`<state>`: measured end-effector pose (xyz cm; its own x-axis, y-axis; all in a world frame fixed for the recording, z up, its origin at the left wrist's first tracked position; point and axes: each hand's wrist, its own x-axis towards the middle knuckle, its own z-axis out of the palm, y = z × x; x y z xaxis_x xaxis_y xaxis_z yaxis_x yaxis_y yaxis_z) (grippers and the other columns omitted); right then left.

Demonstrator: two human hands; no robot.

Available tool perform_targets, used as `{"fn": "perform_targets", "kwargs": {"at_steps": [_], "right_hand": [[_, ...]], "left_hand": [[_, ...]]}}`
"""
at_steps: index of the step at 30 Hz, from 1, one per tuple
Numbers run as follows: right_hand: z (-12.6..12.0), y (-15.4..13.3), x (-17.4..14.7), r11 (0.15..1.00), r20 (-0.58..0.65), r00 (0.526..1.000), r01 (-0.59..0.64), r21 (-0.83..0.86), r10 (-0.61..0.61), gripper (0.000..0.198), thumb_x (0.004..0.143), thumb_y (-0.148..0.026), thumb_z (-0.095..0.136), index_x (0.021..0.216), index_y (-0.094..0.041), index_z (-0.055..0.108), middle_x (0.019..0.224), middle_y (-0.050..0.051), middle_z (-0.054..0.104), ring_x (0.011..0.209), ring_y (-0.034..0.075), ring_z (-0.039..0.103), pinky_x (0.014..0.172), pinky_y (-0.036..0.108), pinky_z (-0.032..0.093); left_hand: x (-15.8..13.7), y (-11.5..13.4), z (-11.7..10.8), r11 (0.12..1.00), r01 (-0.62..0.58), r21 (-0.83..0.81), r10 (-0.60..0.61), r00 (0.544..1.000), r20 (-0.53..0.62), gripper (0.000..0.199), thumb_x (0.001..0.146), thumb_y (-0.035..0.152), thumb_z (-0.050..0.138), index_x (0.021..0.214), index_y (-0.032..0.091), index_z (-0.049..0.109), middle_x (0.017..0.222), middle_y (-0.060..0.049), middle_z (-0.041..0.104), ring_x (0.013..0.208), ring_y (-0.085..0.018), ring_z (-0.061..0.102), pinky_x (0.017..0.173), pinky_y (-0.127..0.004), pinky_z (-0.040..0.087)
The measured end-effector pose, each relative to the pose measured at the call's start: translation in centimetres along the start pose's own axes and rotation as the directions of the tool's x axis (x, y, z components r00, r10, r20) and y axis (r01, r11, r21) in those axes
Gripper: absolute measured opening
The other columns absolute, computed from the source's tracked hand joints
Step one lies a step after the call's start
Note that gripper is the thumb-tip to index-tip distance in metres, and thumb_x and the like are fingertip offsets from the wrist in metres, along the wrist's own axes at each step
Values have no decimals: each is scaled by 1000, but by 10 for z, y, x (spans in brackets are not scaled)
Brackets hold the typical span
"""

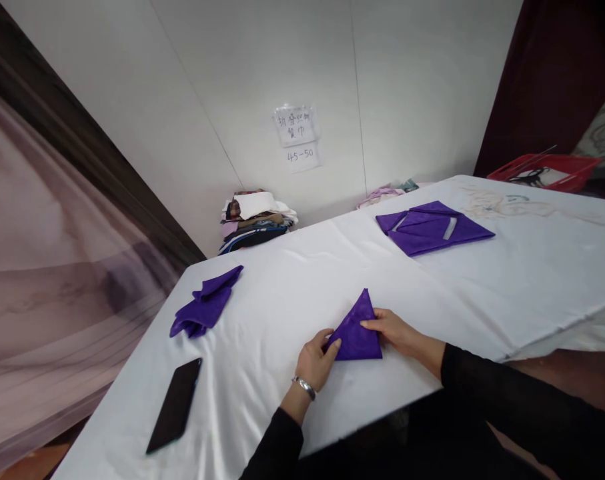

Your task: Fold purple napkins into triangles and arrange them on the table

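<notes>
Purple cloth (356,337) lay just below and right of the middle of the frame, on the white-covered surface (292,287), already folded into a pointed triangle with its tip toward the top. From where I stood, the left hand (316,360) was clamped on its lower left corner, and the right hand (389,331) gripped its right edge, thumb on top. That much of the folding looked done; whether another fold was left in it, I couldn't tell. Over at left, a rumpled purple piece (206,308) seemed not yet folded, while flat purple fabric (422,233) at upper right lay in angular layers, well apart from either hand
</notes>
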<state>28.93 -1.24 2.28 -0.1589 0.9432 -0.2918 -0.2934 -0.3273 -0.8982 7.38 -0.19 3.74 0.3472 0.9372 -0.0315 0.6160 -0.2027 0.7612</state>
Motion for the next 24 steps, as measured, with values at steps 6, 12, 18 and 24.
{"fn": "perform_targets", "kwargs": {"at_steps": [6,12,18,24], "right_hand": [[-9,-7,13,986,-75,995,48,-160,-60,46,67,-29,66,111,-20,53,73,-1,65,59,15,60,48,24,45],[-17,-13,26,929,-178,976,49,-366,-122,74,67,-27,63,134,-16,33,57,-7,51,41,10,46,38,21,34],[-28,-4,40,827,-189,948,113,-551,-255,69,72,-24,56,136,-16,32,73,-3,56,53,11,52,53,25,42],[-33,-2,44,625,-117,925,147,-766,-361,61,75,-24,52,134,-19,37,80,-1,61,66,14,55,66,27,42]], "left_hand": [[3,-15,11,998,-19,57,24,996,-90,33,83,36,44,110,21,56,66,4,60,58,-11,53,59,-24,42],[7,-18,14,996,4,90,5,994,-109,33,83,34,44,110,21,57,65,3,59,58,-11,54,58,-24,41],[7,-20,16,995,-24,94,38,988,-151,34,83,37,43,110,21,56,68,2,61,58,-11,54,59,-24,43],[6,-27,18,997,-46,66,60,972,-227,38,84,40,42,113,18,54,71,0,63,64,-13,59,64,-26,47]]}}
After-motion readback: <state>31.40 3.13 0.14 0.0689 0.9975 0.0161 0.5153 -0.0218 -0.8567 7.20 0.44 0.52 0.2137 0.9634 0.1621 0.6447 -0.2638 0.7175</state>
